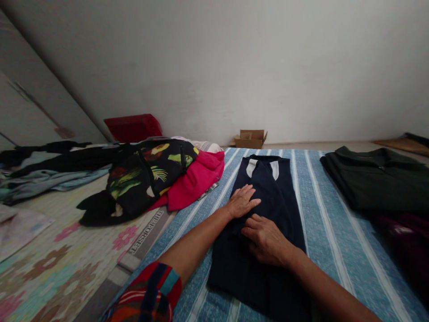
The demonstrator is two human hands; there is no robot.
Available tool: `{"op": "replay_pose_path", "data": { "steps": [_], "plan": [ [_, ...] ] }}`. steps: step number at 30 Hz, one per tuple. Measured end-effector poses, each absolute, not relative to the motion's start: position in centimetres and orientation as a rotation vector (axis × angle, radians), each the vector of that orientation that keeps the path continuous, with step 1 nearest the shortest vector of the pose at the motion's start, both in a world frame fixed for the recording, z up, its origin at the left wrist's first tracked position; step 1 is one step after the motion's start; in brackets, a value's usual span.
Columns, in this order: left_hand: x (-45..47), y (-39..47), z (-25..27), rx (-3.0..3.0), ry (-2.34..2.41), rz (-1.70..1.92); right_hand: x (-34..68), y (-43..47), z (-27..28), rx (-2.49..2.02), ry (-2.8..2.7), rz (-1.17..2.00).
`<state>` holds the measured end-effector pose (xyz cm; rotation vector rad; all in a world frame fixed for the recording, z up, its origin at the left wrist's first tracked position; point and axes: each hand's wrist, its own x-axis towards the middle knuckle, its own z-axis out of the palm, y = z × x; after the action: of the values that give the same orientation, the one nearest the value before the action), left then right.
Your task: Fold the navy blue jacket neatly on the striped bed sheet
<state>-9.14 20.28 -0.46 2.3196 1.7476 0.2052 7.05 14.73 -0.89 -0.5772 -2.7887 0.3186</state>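
Observation:
A navy blue shirt (264,277) with two white patches by its collar lies folded into a long strip on a blue striped cover. My left hand (241,202) rests flat on its upper part, fingers stretched out. Close below it, my right hand (268,239) is closed, its curled fingers at the cloth near the middle of the shirt. The fold of fabric under those fingertips is mostly hidden. Both sleeves of the shirt seem tucked in or out of sight.
On the left lie a black fruit-print garment (150,172), a bright pink cloth (197,179) and a heap of dark and grey clothes (63,165). Folded dark green (378,179) and maroon (402,246) garments are at right. A cardboard box (250,139) and red case (133,128) stand by the wall.

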Motion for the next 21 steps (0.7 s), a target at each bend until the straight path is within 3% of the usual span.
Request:
{"op": "replay_pose_path", "data": {
  "steps": [4,9,21],
  "plan": [
    [-12.0,15.0,2.1,2.181,1.686,0.503,7.1,14.7,-0.9,-0.587,-2.791,0.304],
    [-13.5,8.9,2.1,2.097,1.687,0.541,7.2,14.7,-0.9,-0.569,-2.763,0.322],
    [-12.5,8.0,-2.0,2.433,1.716,0.571,7.5,15.0,-0.8,-0.557,-2.762,0.376]
  ]
}}
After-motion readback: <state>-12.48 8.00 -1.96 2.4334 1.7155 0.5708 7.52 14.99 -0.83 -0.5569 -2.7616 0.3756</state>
